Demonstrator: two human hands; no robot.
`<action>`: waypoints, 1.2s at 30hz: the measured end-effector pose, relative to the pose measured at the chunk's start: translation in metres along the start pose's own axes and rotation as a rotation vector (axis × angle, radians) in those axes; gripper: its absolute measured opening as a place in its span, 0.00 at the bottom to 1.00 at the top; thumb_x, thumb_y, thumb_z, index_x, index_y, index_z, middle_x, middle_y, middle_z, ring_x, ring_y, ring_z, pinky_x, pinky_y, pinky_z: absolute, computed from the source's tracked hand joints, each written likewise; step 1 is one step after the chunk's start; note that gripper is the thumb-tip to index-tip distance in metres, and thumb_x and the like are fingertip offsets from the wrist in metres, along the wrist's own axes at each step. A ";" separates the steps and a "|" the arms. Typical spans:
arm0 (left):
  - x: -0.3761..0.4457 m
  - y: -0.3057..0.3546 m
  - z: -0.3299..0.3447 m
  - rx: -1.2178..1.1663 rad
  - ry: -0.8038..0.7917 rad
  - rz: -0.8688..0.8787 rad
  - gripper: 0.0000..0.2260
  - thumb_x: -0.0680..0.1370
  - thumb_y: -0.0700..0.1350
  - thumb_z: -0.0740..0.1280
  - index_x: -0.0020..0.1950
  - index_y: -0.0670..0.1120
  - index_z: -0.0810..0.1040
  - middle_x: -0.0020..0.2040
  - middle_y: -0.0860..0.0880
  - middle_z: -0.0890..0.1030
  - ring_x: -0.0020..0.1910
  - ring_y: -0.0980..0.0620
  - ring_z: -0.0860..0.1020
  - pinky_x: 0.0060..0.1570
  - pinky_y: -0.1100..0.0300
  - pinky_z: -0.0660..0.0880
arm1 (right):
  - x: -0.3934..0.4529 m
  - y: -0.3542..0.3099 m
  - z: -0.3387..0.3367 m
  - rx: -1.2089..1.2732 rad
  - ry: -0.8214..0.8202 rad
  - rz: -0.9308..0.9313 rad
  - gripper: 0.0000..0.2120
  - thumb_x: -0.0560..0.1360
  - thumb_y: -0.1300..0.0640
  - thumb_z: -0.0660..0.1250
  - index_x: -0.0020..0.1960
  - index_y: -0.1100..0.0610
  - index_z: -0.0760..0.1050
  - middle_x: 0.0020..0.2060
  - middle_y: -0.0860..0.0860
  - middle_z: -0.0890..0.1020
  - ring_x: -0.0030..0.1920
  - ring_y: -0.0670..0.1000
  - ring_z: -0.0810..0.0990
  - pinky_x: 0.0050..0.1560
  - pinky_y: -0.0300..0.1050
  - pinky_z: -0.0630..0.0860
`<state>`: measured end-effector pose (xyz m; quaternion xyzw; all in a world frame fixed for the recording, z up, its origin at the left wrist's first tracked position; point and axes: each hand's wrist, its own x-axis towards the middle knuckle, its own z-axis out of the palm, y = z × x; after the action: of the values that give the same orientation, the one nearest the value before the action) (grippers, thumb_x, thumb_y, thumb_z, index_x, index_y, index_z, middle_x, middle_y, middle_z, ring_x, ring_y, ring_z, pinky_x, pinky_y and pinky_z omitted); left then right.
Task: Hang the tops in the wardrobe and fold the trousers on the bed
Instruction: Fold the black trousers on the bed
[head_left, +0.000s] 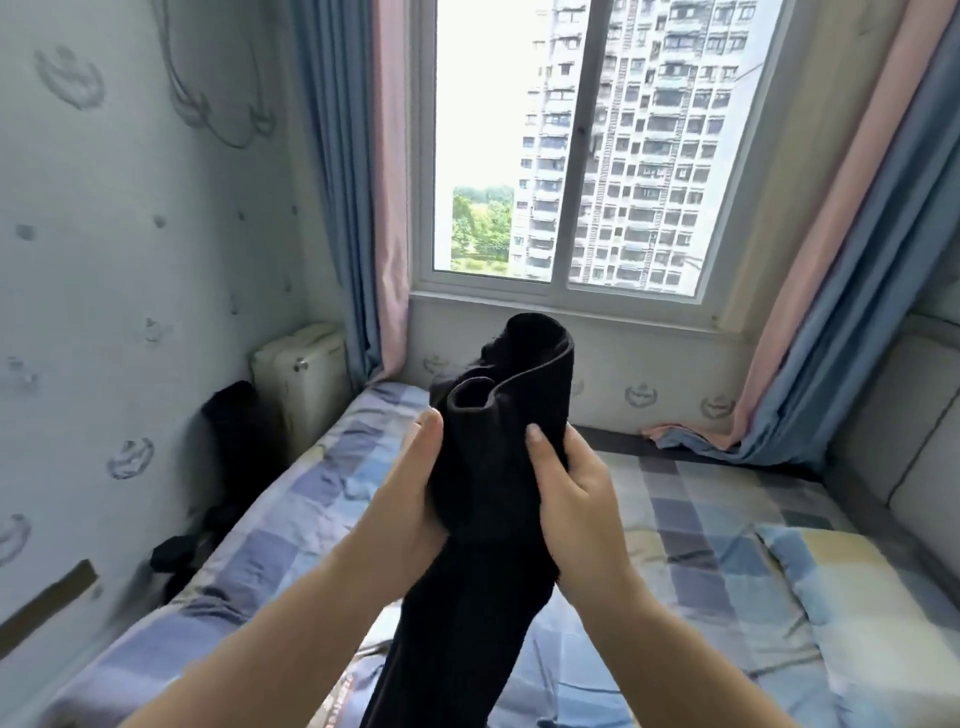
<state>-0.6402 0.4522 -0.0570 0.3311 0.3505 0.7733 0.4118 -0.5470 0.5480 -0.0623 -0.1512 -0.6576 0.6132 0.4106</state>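
A black garment is raised in front of me over the bed. I cannot tell whether it is a top or trousers. Its upper end curls over in a loop, and the rest hangs down towards the bottom of the view. My left hand grips its left side, thumb pointing up. My right hand grips its right side, thumb pressed on the front of the fabric. The bed has a blue, grey and yellow checked sheet.
More dark clothing is heaped between the bed's left edge and the wall, beside a white appliance. A window with blue-and-pink curtains is straight ahead. A padded headboard and a checked pillow lie at the right.
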 end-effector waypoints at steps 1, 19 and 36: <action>0.003 0.000 -0.001 0.122 0.013 0.056 0.29 0.74 0.58 0.68 0.71 0.47 0.69 0.66 0.46 0.76 0.65 0.49 0.75 0.58 0.58 0.76 | 0.011 0.000 0.001 0.103 -0.028 0.059 0.11 0.80 0.52 0.60 0.49 0.47 0.82 0.47 0.49 0.85 0.50 0.51 0.83 0.51 0.47 0.80; 0.039 0.026 -0.054 0.787 0.342 0.396 0.23 0.70 0.45 0.75 0.62 0.59 0.76 0.58 0.56 0.82 0.60 0.54 0.78 0.53 0.67 0.75 | 0.090 0.021 0.050 0.443 -0.334 0.182 0.13 0.73 0.56 0.67 0.57 0.53 0.79 0.53 0.54 0.83 0.55 0.56 0.82 0.52 0.50 0.79; 0.074 0.055 -0.068 0.501 0.457 0.355 0.16 0.76 0.36 0.64 0.61 0.51 0.76 0.54 0.49 0.83 0.55 0.49 0.81 0.53 0.53 0.78 | 0.137 0.008 0.077 0.234 -0.160 0.050 0.05 0.77 0.55 0.66 0.51 0.49 0.80 0.47 0.51 0.85 0.50 0.52 0.83 0.51 0.50 0.80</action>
<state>-0.7499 0.4753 -0.0319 0.2961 0.5486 0.7768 0.0890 -0.6895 0.5934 -0.0140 -0.0693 -0.6083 0.7059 0.3562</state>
